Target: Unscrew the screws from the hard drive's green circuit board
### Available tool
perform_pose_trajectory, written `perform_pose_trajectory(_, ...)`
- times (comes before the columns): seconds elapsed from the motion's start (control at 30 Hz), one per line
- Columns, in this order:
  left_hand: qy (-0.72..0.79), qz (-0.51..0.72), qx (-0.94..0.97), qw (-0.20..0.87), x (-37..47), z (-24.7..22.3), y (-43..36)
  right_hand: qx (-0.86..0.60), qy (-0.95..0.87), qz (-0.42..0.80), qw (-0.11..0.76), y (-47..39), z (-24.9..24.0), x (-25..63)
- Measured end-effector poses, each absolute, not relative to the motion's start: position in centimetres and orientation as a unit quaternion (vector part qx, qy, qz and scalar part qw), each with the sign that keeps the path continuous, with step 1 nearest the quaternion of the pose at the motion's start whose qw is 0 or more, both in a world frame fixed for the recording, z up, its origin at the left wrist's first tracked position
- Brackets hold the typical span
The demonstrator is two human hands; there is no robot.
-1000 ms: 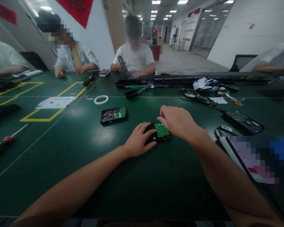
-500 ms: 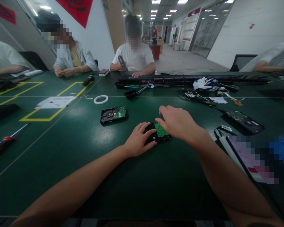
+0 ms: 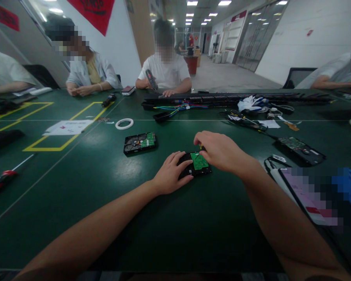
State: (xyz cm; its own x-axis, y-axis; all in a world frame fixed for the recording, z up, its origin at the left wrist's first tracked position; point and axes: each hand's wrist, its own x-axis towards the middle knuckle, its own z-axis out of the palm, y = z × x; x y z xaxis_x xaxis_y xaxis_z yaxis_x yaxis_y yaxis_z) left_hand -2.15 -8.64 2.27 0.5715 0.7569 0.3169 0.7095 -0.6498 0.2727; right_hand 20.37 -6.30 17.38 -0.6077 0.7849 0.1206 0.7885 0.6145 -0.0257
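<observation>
A black hard drive with a green circuit board (image 3: pixel 199 160) lies on the green table in front of me. My left hand (image 3: pixel 172 171) rests on its left part, thumb and fingers gripping the casing and one finger reaching to the board's edge. Over the board's upper right edge is my right hand (image 3: pixel 215 150), its fingers closed on a small screwdriver (image 3: pixel 201 147). Only a yellowish bit of the handle and a thin shaft show; the rest is hidden by the fingers. The shaft points down to the board.
A second hard drive (image 3: pixel 139 143) and a white tape roll (image 3: pixel 124 123) lie left, a red-black screwdriver (image 3: pixel 1 182) far left. Right are another drive (image 3: pixel 301 151) and a tablet-like device (image 3: pixel 307 195). Cables and gloves (image 3: pixel 251 104) lie behind; people sit across the table.
My right hand has tilted and shifted slightly left, and the small screwdriver now shows beneath its fingers. My left hand stays on the drive.
</observation>
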Motion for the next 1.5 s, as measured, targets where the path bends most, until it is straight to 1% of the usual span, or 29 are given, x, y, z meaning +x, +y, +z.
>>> perform_pose_trajectory(0.1, 0.411, 0.210, 0.885, 0.057, -2.1, 2.3, -8.6, -0.420, -0.905, -0.023, 0.056, -6.6, 17.3, 20.0)
perform_pose_trajectory(0.2, 0.410, 0.213, 0.885, 0.057, -2.1, 2.3, -8.7, -0.491, -0.868, -0.068, 0.033, -7.2, 17.4, 19.4)
perform_pose_trajectory(0.27, 0.411, 0.217, 0.884, 0.060, -2.1, 2.3, -8.7, -0.512, -0.855, -0.075, 0.026, -7.4, 17.4, 19.3)
perform_pose_trajectory(0.37, 0.412, 0.222, 0.882, 0.062, -2.2, 2.3, -8.7, -0.495, -0.867, -0.049, 0.037, -7.1, 17.4, 19.6)
perform_pose_trajectory(0.53, 0.409, 0.213, 0.885, 0.063, -2.2, 2.2, -8.6, -0.433, -0.896, 0.007, 0.093, -6.1, 17.1, 20.3)
perform_pose_trajectory(0.63, 0.410, 0.216, 0.884, 0.064, -2.2, 2.1, -8.5, -0.413, -0.904, 0.029, 0.100, -6.0, 17.0, 20.1)
perform_pose_trajectory(0.8, 0.409, 0.216, 0.885, 0.060, -2.1, 2.2, -8.6, -0.431, -0.899, 0.001, 0.085, -6.5, 17.3, 19.7)
perform_pose_trajectory(1.0, 0.414, 0.221, 0.881, 0.066, -2.1, 2.2, -8.7, -0.538, -0.839, -0.080, 0.022, -7.1, 17.6, 19.7)
perform_pose_trajectory(1.07, 0.415, 0.217, 0.881, 0.064, -2.1, 2.2, -8.6, -0.547, -0.832, -0.093, 0.015, -7.0, 17.5, 19.6)
perform_pose_trajectory(1.5, 0.409, 0.220, 0.883, 0.065, -2.2, 2.0, -8.5, -0.492, -0.868, -0.043, 0.063, -6.3, 17.0, 19.6)
